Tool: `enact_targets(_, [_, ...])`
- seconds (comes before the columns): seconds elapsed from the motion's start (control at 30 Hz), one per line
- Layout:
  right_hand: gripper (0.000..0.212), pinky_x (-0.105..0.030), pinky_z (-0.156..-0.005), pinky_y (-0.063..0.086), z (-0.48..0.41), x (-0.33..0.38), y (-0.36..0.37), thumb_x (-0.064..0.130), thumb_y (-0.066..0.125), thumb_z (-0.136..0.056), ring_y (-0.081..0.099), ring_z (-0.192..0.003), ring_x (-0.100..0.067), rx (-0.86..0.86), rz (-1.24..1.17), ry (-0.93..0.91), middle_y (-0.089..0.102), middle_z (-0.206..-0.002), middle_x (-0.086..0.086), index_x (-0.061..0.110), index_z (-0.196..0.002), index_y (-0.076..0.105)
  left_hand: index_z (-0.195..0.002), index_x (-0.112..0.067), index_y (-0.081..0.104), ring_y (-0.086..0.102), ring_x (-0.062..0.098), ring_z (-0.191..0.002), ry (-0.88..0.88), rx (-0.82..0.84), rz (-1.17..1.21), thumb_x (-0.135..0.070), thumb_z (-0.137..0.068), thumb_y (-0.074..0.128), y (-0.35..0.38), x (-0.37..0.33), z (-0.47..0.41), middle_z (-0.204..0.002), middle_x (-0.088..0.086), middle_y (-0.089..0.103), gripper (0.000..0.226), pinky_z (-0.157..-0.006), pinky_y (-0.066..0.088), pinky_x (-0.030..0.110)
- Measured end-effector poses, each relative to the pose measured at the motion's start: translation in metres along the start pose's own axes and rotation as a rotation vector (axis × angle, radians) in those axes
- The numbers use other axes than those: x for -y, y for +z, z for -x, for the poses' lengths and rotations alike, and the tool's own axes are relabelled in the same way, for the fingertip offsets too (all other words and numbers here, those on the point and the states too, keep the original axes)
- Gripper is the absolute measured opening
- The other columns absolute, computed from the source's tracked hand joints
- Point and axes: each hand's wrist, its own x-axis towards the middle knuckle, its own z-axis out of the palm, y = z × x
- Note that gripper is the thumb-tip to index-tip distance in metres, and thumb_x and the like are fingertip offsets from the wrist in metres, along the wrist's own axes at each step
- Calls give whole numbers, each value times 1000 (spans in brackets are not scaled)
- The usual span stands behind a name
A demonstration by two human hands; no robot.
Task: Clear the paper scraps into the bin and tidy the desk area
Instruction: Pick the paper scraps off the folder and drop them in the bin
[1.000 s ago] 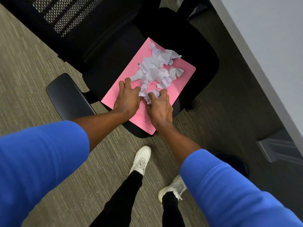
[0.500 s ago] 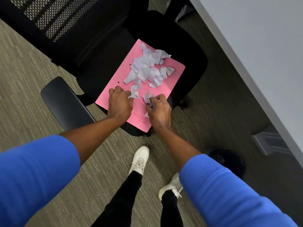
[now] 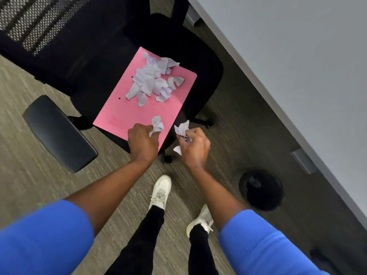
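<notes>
Both hands are closed on paper. Our left hand (image 3: 143,142) rests at the near edge of the pink folder (image 3: 127,114) and its fingers pinch one crumpled scrap (image 3: 157,125) that stands up above the knuckles. Our right hand (image 3: 195,148) is just beside the folder, off its right edge and over the carpet (image 3: 25,191), curled into a loose fist around another scrap (image 3: 182,129); a small white corner of paper (image 3: 177,150) shows under the thumb side. We cannot tell if this corner belongs to the same scrap.

On the far half of the folder lies the pile of torn paper (image 3: 153,81), white and wrinkled. The folder lies flat on the seat of the black office chair (image 3: 95,62), with its near corner over the seat's front edge.

On the floor to our right, near the grey desk (image 3: 294,56), stands the round black bin (image 3: 261,190), well apart from both hands.
</notes>
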Motion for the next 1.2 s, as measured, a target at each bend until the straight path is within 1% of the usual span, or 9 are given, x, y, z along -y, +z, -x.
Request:
enact_targets(0.2, [9, -16, -59, 34, 32, -83, -61, 15, 82, -87, 53, -68, -16, -77, 10, 152, 58, -77, 2, 8, -82, 80, -102, -1, 79, 63, 42, -102, 134, 122, -35, -20, -99, 68, 54, -30, 55, -101, 21, 72, 23, -84, 44, 41])
enact_targets(0.33, [13, -30, -67, 40, 54, -151, -104, 25, 76, -90, 60, -69, -23, -81, 27, 347, 65, -67, -4, 16, -81, 78, -104, -7, 82, 65, 38, -101, 216, 224, -53, -20, -98, 69, 104, -53, 90, -101, 18, 72, 19, -87, 50, 43])
enact_targets(0.5, [18, -16, -81, 42, 77, -224, -153, 22, 72, -94, 74, -97, -23, -102, 61, 501, 81, -100, -7, 16, -108, 82, -117, -11, 81, 69, 38, -105, 238, 362, -107, -22, -99, 71, 170, -85, 137, -109, 19, 72, 24, -91, 51, 41])
enact_targets(0.6, [24, -27, -92, 48, 83, -262, -178, 26, 71, -96, 74, -106, -29, -136, 100, 557, 80, -113, -12, 15, -115, 80, -106, -7, 82, 72, 39, -105, 255, 485, -148, -20, -97, 71, 215, -103, 162, -106, 21, 78, 19, -91, 53, 42])
enact_targets(0.73, [20, -35, -85, 52, 89, -307, -202, 18, 80, -88, 75, -97, -36, -232, 97, 573, 80, -104, -21, 6, -104, 82, -130, -4, 74, 68, 32, -127, 224, 662, -204, -23, -100, 72, 273, -121, 186, -134, 18, 74, 37, -111, 48, 35])
enact_targets(0.87, [14, -39, -78, 60, 95, -355, -217, 14, 82, -85, 78, -85, -33, -285, 40, 597, 81, -91, -20, 5, -96, 82, -132, -9, 75, 65, 31, -133, 222, 766, -220, -37, -97, 73, 331, -135, 198, -143, 15, 69, 44, -109, 46, 30])
enact_targets(1.0, [17, -21, -67, 41, 82, -392, -229, 14, 82, -85, 71, -82, -18, -272, 24, 639, 80, -94, -13, 5, -100, 81, -130, -6, 74, 65, 31, -133, 201, 851, -199, -39, -94, 78, 385, -143, 209, -141, 16, 69, 49, -107, 49, 32])
enact_targets(1.13, [10, -1, -41, 34, 66, -418, -233, -3, 75, -87, 55, -42, 18, -242, -56, 678, 60, -54, 12, -9, -80, 73, -133, -7, 72, 67, 29, -131, 175, 865, -164, -34, -93, 80, 432, -152, 216, -139, 15, 72, 49, -104, 51, 29])
enact_targets(1.2, [11, -1, -43, 36, 57, -431, -234, -2, 70, -89, 64, -49, 6, -186, -85, 725, 71, -66, -8, -10, -81, 71, -144, -7, 63, 59, 31, -140, 176, 882, -215, -36, -96, 76, 452, -155, 217, -150, 16, 63, 57, -112, 48, 34])
